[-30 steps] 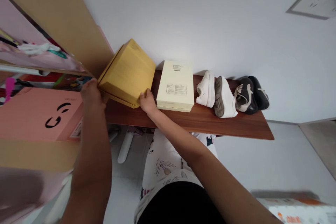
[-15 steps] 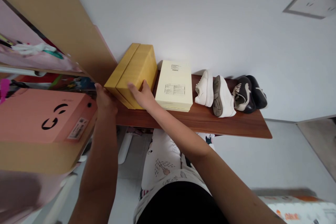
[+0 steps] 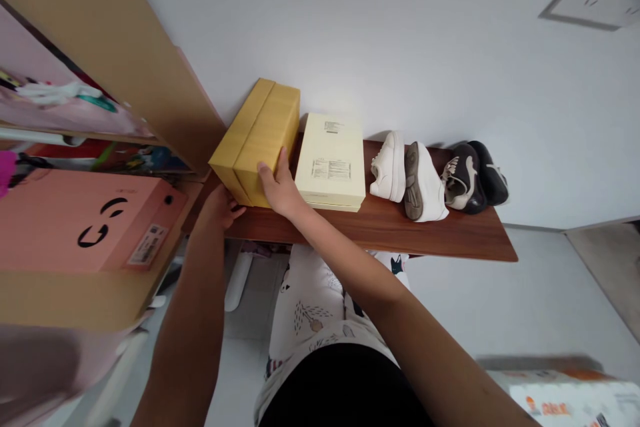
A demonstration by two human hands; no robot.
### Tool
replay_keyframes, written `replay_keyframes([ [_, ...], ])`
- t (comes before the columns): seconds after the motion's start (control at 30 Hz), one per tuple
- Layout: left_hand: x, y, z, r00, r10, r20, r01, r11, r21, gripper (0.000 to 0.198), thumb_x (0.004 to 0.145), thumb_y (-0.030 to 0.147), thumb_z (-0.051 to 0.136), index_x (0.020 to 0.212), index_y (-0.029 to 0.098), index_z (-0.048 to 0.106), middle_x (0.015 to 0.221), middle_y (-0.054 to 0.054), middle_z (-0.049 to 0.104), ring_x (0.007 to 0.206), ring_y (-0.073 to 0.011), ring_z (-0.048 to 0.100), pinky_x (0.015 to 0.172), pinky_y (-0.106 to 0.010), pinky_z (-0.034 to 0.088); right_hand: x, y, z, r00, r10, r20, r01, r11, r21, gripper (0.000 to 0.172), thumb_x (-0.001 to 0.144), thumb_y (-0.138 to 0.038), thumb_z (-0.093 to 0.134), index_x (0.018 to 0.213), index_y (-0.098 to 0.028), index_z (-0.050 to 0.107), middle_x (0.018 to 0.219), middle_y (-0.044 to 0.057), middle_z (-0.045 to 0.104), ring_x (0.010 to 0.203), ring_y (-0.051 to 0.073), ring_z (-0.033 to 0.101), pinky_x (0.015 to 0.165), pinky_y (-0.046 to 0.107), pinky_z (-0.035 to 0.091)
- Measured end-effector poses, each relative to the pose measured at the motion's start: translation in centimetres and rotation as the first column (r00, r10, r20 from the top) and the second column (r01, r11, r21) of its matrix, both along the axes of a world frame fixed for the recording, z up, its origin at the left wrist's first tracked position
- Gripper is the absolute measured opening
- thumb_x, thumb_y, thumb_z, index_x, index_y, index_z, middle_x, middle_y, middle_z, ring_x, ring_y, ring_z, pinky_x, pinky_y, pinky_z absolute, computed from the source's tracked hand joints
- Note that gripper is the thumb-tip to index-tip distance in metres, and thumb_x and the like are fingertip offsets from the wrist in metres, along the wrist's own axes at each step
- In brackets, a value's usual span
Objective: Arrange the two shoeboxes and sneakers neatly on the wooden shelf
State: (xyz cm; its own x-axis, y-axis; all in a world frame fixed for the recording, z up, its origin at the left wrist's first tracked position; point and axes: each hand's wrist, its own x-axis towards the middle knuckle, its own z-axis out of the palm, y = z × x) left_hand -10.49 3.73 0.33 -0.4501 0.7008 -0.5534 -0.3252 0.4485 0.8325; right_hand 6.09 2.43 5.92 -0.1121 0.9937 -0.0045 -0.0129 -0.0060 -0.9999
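Note:
A yellow cardboard box (image 3: 265, 140) stands on the dark wooden shelf (image 3: 390, 237), its lid seam running along its length. My right hand (image 3: 279, 188) lies flat against its near face, fingers apart and not wrapped around it. My left hand (image 3: 220, 208) is at the box's lower left corner, with its fingertips by the shelf edge. Just right of the yellow box sits a cream shoebox (image 3: 330, 163) with printed labels.
Along the shelf stand a pair of white sneakers (image 3: 407, 177) and a pair of dark sneakers (image 3: 473, 177). A large pink box (image 3: 85, 223) and a tan board (image 3: 125, 73) rise at the left. A white wall lies beyond the shelf, with a floor below.
The yellow box has turned from tilted to squared on the shelf and now sits closer to the cream box. My left hand has slid down off its left side.

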Motion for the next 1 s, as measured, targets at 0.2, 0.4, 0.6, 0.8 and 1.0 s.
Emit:
replay_keyframes([
  [0.2,0.7,-0.2,-0.5,0.979,-0.006,0.204,-0.017,0.994,0.111,0.016,0.091,0.034,0.054,0.09,0.021,0.063,0.103,-0.011,0.068,0.099,-0.0207,0.065,0.094,-0.041,0.054,1.7,-0.6,0.0,1.0,0.015,0.009,-0.015,0.997,0.079,0.071,0.101,-0.049,0.038,0.16,-0.017,0.013,0.165,0.009,0.028,0.155,0.021,0.019,0.126,0.048,0.017],
  [0.4,-0.8,-1.0,0.9,0.953,0.135,0.272,-0.214,0.935,0.284,0.012,0.091,0.032,0.056,0.099,0.024,0.059,0.111,-0.007,0.069,0.115,-0.0223,0.062,0.092,-0.046,0.056,1.9,-0.4,-1.2,0.999,-0.018,0.041,0.014,0.996,0.089,0.065,0.098,-0.042,0.04,0.157,-0.018,0.03,0.154,0.008,0.046,0.15,0.02,0.032,0.125,0.042,0.022],
  [0.6,-3.3,-0.1,3.0,0.945,0.283,0.163,-0.325,0.857,0.399,0.013,0.084,0.023,0.061,0.095,0.019,0.057,0.105,-0.005,0.068,0.112,-0.0191,0.062,0.093,-0.038,0.057,1.0,-0.2,-2.4,0.996,0.004,0.092,-0.006,1.0,0.014,0.063,0.09,-0.024,0.041,0.153,-0.013,0.039,0.139,0.01,0.058,0.142,0.022,0.042,0.123,0.039,0.027],
  [0.8,-4.5,1.7,2.4,0.919,0.389,0.064,-0.354,0.745,0.565,0.025,0.07,0.017,0.064,0.093,0.016,0.055,0.1,-0.002,0.065,0.1,-0.0145,0.063,0.099,-0.032,0.051,0.1,-0.2,-2.8,0.99,0.034,0.135,-0.029,0.999,-0.035,0.064,0.083,-0.019,0.048,0.147,-0.011,0.043,0.144,0.013,0.052,0.143,0.027,0.041,0.123,0.043,0.029],
  [1.0,-4.9,2.7,1.7,0.9,0.403,-0.167,-0.225,0.757,0.614,0.027,0.066,0.026,0.067,0.088,0.017,0.055,0.098,-0.002,0.063,0.101,-0.0182,0.061,0.1,-0.037,0.05,-0.3,-0.1,-3.5,0.988,0.047,0.15,-0.037,0.997,-0.068,0.061,0.077,-0.018,0.059,0.136,-0.012,0.046,0.147,0.016,0.05,0.146,0.032,0.037,0.122,0.048,0.03],
])
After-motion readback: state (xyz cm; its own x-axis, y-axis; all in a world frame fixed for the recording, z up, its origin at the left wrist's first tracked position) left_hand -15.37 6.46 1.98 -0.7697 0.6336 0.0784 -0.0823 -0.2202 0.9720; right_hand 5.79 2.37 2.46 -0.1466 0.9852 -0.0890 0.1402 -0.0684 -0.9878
